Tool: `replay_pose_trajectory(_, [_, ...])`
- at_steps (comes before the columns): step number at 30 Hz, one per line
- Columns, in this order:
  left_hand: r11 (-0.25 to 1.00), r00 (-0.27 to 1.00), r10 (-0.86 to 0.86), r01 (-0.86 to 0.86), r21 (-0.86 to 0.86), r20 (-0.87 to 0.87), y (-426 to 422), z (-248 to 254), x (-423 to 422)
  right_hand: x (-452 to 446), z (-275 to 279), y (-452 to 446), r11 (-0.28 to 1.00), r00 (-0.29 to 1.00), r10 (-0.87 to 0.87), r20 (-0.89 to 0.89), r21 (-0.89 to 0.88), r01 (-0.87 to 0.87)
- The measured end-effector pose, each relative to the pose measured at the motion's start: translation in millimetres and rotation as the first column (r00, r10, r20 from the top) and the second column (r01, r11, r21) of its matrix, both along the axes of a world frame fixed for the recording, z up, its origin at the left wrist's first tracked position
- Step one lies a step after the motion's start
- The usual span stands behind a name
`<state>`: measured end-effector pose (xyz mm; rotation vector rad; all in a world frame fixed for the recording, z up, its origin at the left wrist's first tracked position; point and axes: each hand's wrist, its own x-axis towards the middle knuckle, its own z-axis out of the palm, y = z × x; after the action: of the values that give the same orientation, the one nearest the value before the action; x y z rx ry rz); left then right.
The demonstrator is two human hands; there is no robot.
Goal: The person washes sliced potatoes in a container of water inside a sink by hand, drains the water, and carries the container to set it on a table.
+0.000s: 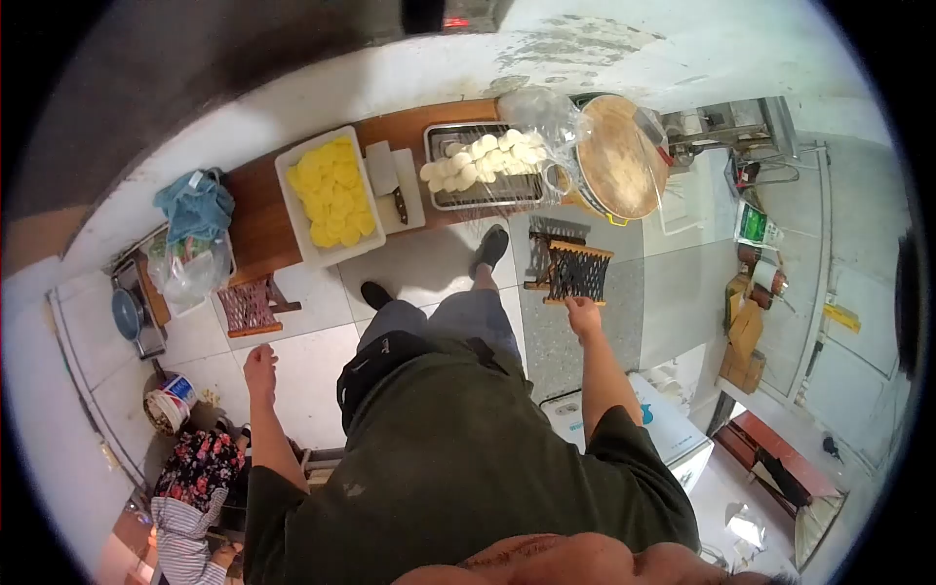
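Observation:
My right hand (585,318) is closed at the near wooden rail of a small folding stool (577,271) with a dark woven seat, and its fingers overlap the rail. Out to the left, my left hand (260,373) hangs above the floor with its fingers loosely bent and apart, holding nothing. Nearest to it is a second folding stool (250,305) with a reddish woven seat. On the wooden bench ahead stand a white tub of yellow round slices (336,190) and a metal tray (466,203) with pale round slices under clear film.
A cleaver (381,170) and a knife (401,205) lie beside the tub. A round wooden board (619,156) covers a pot at the right. Blue cloth (195,203) and plastic bags lie at the left. A white box (673,434) stands behind my right arm. Another person (195,497) sits lower left.

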<state>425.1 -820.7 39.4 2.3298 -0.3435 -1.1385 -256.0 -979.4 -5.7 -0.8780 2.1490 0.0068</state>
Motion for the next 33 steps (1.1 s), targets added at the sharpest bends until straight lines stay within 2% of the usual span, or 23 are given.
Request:
replay_pose_trajectory(2, [0.992,0.992,-0.107,0.101,0.08,0.069,-18,6,-41,-32,-25,-24,1.0,0.999,0.006,-0.035,-0.008,-0.006])
replay_pose_trajectory(5, [0.96,0.97,-0.232,0.216,0.177,0.075,-23,11,-108,-78,-79,-73,0.999,0.999,0.028,0.018,0.033,-0.028])
replay_pose_trajectory(6, [0.936,0.958,-0.283,0.263,0.232,0.056,-22,15,-130,-89,-98,-89,0.999,0.997,0.041,0.059,-0.005,-0.041])
replay_pose_trajectory(7, [0.906,0.942,-0.335,0.313,0.285,0.03,-30,16,-154,-96,-112,-110,0.999,0.996,0.039,0.084,-0.022,-0.037])
replay_pose_trajectory(9, [0.731,0.797,-0.602,0.571,0.373,-0.042,-83,60,-216,-103,-135,-153,0.998,0.992,0.045,0.121,-0.042,-0.04])
replay_pose_trajectory(12, [0.768,0.838,-0.546,0.504,0.395,-0.006,-96,53,-251,-94,-156,-232,0.984,0.99,-0.008,0.138,-0.176,0.033])
replay_pose_trajectory(13, [0.775,0.84,-0.542,0.503,0.382,-0.008,-93,47,-256,-93,-171,-260,0.963,0.983,0.048,0.176,-0.27,0.001])
replay_pose_trajectory(14, [0.778,0.841,-0.542,0.507,0.371,-0.012,-88,44,-255,-80,-155,-291,0.968,0.937,-0.078,0.339,-0.201,0.153])
replay_pose_trajectory(15, [0.779,0.839,-0.545,0.514,0.359,-0.02,-88,38,-255,-75,-172,-315,0.957,0.968,0.008,0.25,-0.284,0.066])
replay_pose_trajectory(16, [0.757,0.86,-0.508,0.473,0.45,-0.049,-101,41,-267,-70,-191,-338,0.934,0.984,0.088,0.154,-0.357,-0.027])
replay_pose_trajectory(18, [0.754,0.856,-0.513,0.485,0.444,-0.064,-109,37,-274,-55,-219,-375,0.752,0.987,0.142,0.069,-0.656,-0.063])
replay_pose_trajectory(21, [0.777,0.889,-0.451,0.431,0.458,-0.072,-111,30,-283,-65,-291,-407,0.924,0.949,0.016,0.316,-0.367,0.106])
replay_pose_trajectory(22, [0.794,0.906,-0.415,0.405,0.454,-0.081,-112,26,-285,-68,-285,-410,0.919,0.95,-0.008,0.313,-0.371,0.13])
replay_pose_trajectory(24, [0.817,0.933,-0.354,0.342,0.465,-0.066,-116,25,-296,-65,-235,-430,0.907,0.95,-0.05,0.309,-0.385,0.173])
replay_pose_trajectory(27, [0.796,0.933,-0.341,0.353,0.492,-0.117,-68,-1,-285,-79,-206,-451,0.815,0.993,-0.044,0.107,-0.572,0.098])
replay_pose_trajectory(28, [0.793,0.938,-0.316,0.342,0.505,-0.139,-61,-7,-284,-81,-193,-463,0.761,0.936,-0.17,0.308,-0.563,0.323])
replay_pose_trajectory(30, [0.771,0.93,-0.334,0.362,0.524,-0.151,-69,-12,-289,-85,-170,-489,0.569,0.657,-0.349,0.668,-0.407,0.715])
replay_pose_trajectory(33, [0.793,0.938,-0.309,0.345,0.502,-0.157,-71,-20,-289,-105,-171,-521,0.492,0.693,-0.305,0.653,-0.515,0.702])
